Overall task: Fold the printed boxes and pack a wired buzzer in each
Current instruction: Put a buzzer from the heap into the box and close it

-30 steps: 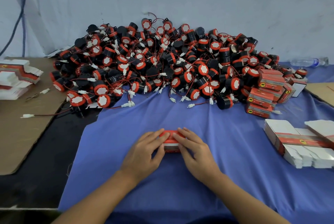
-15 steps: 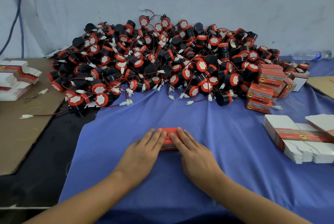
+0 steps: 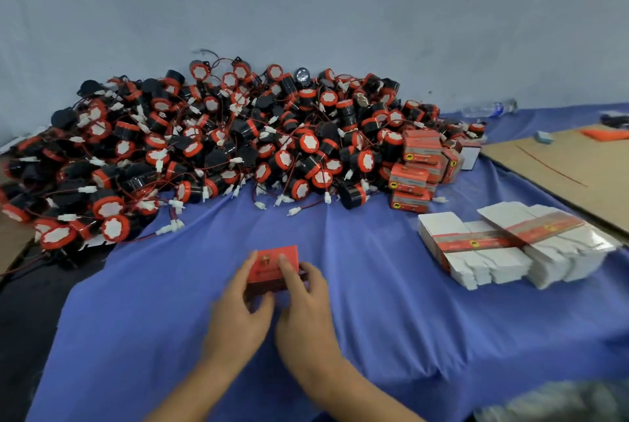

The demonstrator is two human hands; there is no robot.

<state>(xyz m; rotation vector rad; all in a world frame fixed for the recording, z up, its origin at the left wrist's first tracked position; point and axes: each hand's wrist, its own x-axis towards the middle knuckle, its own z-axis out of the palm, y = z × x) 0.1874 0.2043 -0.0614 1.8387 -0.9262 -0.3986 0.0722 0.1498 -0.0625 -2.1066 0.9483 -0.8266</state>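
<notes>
Fingers point(image 3: 284, 265) of both hands curl round one red printed box point(image 3: 267, 272): left hand point(image 3: 238, 316) at its left end, right hand point(image 3: 303, 316) at its right. The box is just above the blue cloth point(image 3: 374, 319) on the counter, long axis running left to right, printed face tilted up toward the camera. This looks like the closing step; whether a buzzer is inside cannot be told. Next, probably, it goes well to the right, to the packed boxes point(image 3: 412, 180) beside the buzzer heap point(image 3: 221, 149).

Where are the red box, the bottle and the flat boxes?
Red box point(image 3: 274, 265): head view, its printed top face.
Bottle point(image 3: 478, 111): head view, its clear body.
Flat boxes point(image 3: 476, 243): head view, the red band.
</notes>
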